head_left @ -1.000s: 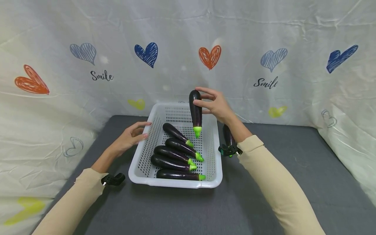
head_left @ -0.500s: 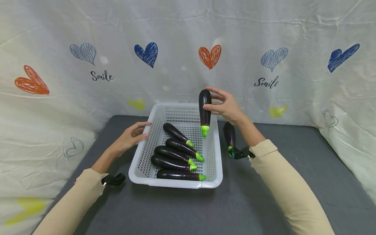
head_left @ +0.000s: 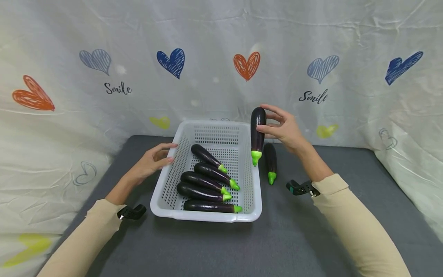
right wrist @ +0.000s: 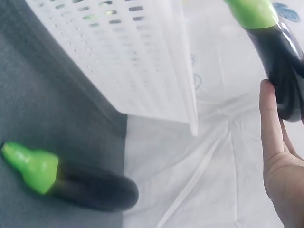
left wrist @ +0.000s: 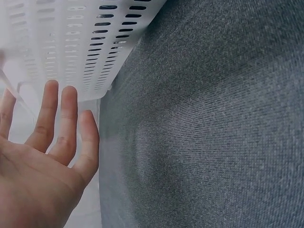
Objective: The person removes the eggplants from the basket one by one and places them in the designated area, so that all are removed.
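Above the right rim of a white perforated basket [head_left: 214, 219], my right hand [head_left: 284, 129] grips a glossy dark eggplant [head_left: 258, 129], thumb on one side and fingers on the other. The eggplant hangs upright with its green stem end down. In the right wrist view it shows at the upper right, above the right hand [right wrist: 285, 180]. My left hand [head_left: 152, 161] touches the left rim of the basket; in the left wrist view its extended fingers [left wrist: 67, 123] lie along the perforated wall. Several eggplants [head_left: 204, 181] lie inside the basket, green ends to the right.
Another eggplant [head_left: 270, 159] lies on the dark grey cloth-covered table [head_left: 221, 250], just right of the basket. A pale curtain [head_left: 207, 96] printed with hearts and "Smile" hangs behind the table and along its sides.
My right hand has carried the gripped eggplant rightward, from over the basket's interior to its right rim. The eggplant on the table is now fully uncovered. My left hand stays at the rim.
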Available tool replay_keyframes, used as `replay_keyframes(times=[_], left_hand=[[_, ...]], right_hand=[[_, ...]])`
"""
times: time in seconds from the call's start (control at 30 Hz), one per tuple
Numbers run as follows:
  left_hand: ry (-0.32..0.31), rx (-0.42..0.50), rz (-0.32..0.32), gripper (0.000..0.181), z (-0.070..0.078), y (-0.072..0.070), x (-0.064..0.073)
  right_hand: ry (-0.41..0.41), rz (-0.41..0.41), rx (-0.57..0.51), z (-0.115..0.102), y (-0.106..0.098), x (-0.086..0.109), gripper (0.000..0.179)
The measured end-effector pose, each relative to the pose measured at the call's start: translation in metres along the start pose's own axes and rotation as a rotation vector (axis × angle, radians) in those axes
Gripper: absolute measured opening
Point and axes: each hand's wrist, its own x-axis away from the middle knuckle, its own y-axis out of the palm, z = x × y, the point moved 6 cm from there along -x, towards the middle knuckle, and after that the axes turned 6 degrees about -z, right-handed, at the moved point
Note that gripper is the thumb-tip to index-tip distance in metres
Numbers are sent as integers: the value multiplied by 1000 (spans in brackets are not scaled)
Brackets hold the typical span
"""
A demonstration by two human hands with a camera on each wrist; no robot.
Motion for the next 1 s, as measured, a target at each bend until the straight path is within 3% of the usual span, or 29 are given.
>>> replay_keyframes(times=[0.27,0.4,0.8,1.0], left_hand=[[-16,11,-6,55,3,-1,4],[-27,41,-16,56,4,0,4],[-38,15,-20,56,3,0,2],[-43,22,-21,56,4,1,2]], right_hand=[[-26,15,-17,-5,-20,20,67],[-15,31,-13,-3,-32,30,66],[23,87,-10,0,-62,58,65],[36,93,48,9,-75,74,64]])
